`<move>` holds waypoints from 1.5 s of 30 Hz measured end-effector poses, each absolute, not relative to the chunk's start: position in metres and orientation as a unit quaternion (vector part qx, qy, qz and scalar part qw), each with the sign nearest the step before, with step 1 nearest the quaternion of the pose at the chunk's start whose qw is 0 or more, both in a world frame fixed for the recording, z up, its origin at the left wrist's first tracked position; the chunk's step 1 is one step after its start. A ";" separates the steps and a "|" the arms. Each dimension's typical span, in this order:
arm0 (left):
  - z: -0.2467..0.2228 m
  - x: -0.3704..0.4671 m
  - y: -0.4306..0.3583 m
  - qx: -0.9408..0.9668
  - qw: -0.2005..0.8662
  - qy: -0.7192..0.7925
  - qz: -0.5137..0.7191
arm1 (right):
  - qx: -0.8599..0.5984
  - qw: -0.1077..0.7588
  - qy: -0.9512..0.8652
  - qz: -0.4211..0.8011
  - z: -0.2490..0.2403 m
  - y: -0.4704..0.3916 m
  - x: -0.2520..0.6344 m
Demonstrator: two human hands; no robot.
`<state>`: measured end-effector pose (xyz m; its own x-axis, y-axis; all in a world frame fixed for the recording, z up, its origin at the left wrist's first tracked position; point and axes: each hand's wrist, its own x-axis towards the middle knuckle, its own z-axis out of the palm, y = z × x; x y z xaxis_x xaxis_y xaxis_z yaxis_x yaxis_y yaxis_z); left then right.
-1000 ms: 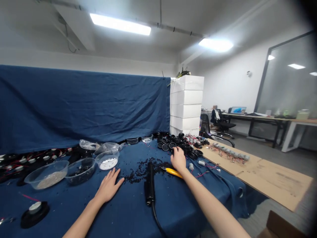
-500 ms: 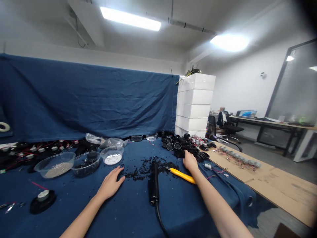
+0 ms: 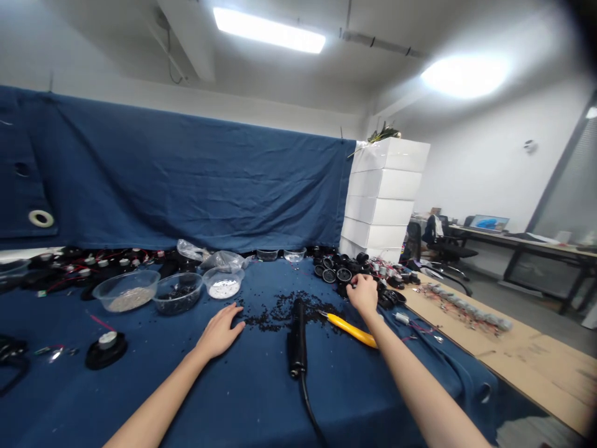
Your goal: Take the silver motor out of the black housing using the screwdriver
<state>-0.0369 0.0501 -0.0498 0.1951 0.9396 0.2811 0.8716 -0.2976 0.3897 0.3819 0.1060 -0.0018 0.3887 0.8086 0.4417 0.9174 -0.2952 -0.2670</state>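
At the left, a black round part with grey motor point(image 3: 106, 351) lies on the blue cloth point(image 3: 252, 398), and a red wire rises from it. Behind it, three transparent bowls stand in a row: one with grey grains point(image 3: 140, 280), one with black pieces point(image 3: 175, 308), one with white pieces point(image 3: 224, 275). Just before the third bowl, the left hand point(image 3: 221, 330) is open and rests palm down on the cloth, its fingers spread a little. To its right, small black bits point(image 3: 270, 317) are scattered. The black corded tool point(image 3: 298, 342) lies among their near edge, and beside it the yellow-handled tool point(image 3: 352, 330). Farther right, the right hand point(image 3: 364, 295) has bent fingers at the near edge of the pile of black round housings point(image 3: 344, 274); whether it grips one, I cannot tell. Beyond the right wrist lies a silver motor point(image 3: 402, 318).
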 end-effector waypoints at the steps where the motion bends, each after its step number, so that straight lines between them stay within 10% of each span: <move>1: -0.050 -0.037 0.051 0.772 0.072 0.586 0.238 | -0.799 0.246 -0.537 -0.114 0.000 0.105 0.379; 22: -0.035 -0.023 0.032 0.769 0.110 0.522 0.352 | -0.604 0.398 -0.685 0.087 0.020 0.056 0.283; 45: -0.025 0.004 0.015 0.772 0.198 0.501 0.336 | -0.363 0.352 -0.810 0.296 -0.011 0.034 0.211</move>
<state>0.0044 0.0145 -0.0254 0.2712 0.9074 0.3210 0.6416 -0.4190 0.6425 0.2112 0.0338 -0.0106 -0.4881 0.7967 0.3565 0.3799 0.5616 -0.7350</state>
